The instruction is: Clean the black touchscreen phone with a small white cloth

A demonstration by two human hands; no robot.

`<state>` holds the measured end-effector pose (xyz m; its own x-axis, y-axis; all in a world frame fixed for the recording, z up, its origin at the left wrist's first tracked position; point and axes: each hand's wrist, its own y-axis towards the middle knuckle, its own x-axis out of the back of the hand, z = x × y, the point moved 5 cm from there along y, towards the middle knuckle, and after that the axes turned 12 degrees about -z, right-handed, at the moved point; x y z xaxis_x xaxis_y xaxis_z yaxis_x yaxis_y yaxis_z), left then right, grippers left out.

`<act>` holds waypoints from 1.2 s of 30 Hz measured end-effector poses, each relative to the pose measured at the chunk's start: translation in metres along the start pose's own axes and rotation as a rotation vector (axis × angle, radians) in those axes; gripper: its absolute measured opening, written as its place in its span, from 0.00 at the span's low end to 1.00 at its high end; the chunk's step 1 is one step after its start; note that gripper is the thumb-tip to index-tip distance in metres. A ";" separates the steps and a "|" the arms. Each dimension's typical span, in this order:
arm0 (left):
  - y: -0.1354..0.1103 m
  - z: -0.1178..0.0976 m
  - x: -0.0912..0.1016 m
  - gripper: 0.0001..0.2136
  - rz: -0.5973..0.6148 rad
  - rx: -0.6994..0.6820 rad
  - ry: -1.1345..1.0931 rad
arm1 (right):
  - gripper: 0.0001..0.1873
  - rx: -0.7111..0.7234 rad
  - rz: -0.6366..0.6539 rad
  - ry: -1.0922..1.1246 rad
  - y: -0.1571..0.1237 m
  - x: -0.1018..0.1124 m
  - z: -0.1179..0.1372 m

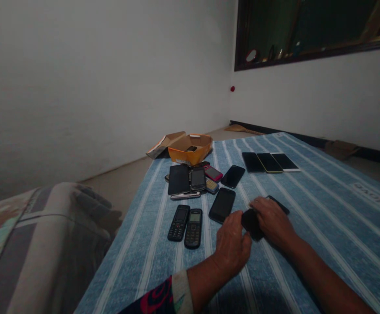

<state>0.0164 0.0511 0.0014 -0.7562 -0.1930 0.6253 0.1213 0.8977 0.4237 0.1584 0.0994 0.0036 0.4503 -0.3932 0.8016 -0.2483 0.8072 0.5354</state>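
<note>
My left hand [232, 246] and my right hand [273, 220] meet over a small dark phone [252, 224] on the blue striped cloth [324, 209]. Both hands have their fingers curled round it. Another dark phone [278, 204] pokes out from under my right hand. Just left of my hands lie a black smartphone [222, 204] and two black keypad phones [186, 223] side by side.
A heap of several phones [191, 181] lies further back, with one black smartphone [232, 176] beside it. Three smartphones [270, 162] lie in a row at the far right. An orange cardboard box [190, 149] stands at the cloth's far edge. Folded bedding [46, 235] lies left.
</note>
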 end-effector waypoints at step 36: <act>0.003 -0.005 0.004 0.19 0.055 0.000 0.050 | 0.20 -0.141 -0.065 -0.031 0.011 0.001 -0.046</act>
<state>0.0171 0.0510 0.0090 -0.7152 -0.1625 0.6798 0.1621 0.9075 0.3875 0.1955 0.1284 -0.0019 0.4338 -0.4586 0.7755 -0.0958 0.8324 0.5458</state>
